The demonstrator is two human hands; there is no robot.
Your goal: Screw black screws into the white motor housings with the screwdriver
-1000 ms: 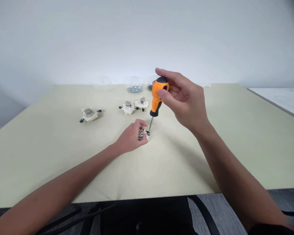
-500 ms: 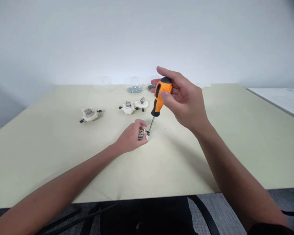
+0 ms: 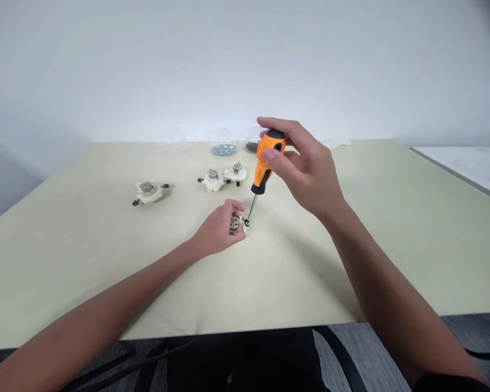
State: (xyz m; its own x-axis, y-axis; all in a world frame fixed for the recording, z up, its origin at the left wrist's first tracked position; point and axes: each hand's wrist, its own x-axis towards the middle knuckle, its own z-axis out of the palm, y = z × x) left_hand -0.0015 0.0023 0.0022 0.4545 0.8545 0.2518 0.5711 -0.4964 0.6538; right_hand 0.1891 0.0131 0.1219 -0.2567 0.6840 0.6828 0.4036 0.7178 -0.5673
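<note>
Here the work in hand sits at a small black-headed screw [image 3: 246, 222] on the rim of a white plastic motor mount [image 3: 236, 224], and the tip of an orange-and-black screwdriver [image 3: 265, 158] appears seated on it; the next move calls for keeping the shaft in line. The right grip [image 3: 306, 169] is closed round the handle, fingers wrapped high near its cap. The left grip [image 3: 218, 228] is curled tightly round the mount, low over the desk [image 3: 351, 272]. Three similar mounts [image 3: 213, 180] lie farther off, near a glass bowl of screws [image 3: 224, 149].
</note>
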